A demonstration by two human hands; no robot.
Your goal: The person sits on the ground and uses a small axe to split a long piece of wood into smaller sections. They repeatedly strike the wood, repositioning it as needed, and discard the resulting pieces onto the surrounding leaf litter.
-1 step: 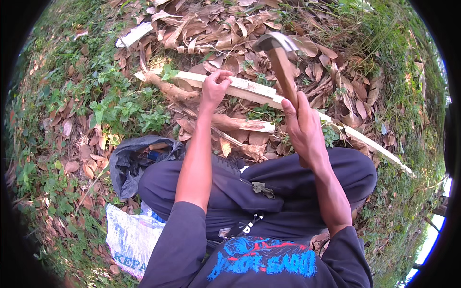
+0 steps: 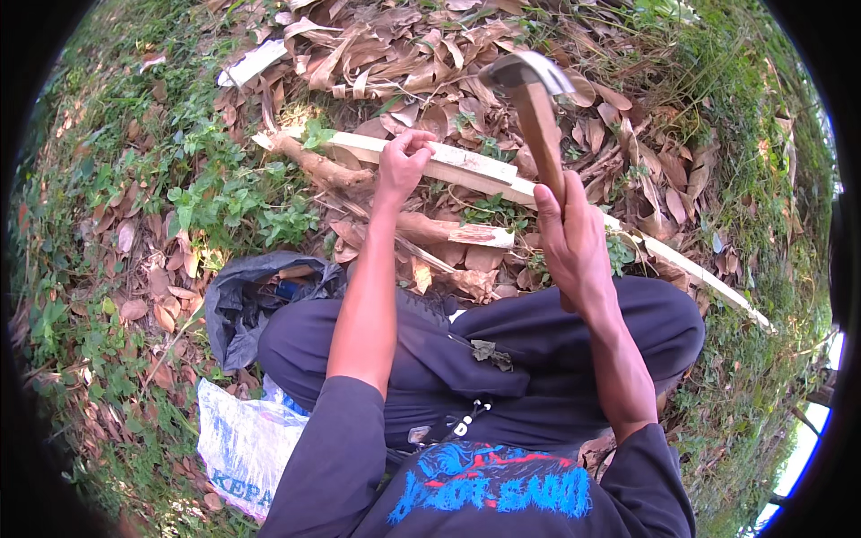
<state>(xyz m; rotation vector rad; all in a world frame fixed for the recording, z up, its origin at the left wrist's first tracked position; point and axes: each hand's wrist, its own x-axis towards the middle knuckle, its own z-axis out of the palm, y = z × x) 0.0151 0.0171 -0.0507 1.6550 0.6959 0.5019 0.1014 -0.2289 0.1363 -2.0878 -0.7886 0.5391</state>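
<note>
Wood, metal, plastic and cloth among dry leaves

The hatchet [image 2: 534,99] is showing a dull grey metal head and a smooth brown wooden handle; the split stick [image 2: 466,166] is lying pale, bare and matt, its bark rough. At seven o'clock, a white woven plastic sack [image 2: 247,444] is gleaming faintly beside a crumpled, glossy grey plastic bag [image 2: 247,300]; the dark trousers [image 2: 538,359] are looking like matt cloth.

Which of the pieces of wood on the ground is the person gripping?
The long pale strip, clasped by the left hand; the shorter split piece lies untouched nearer the knees.
</note>
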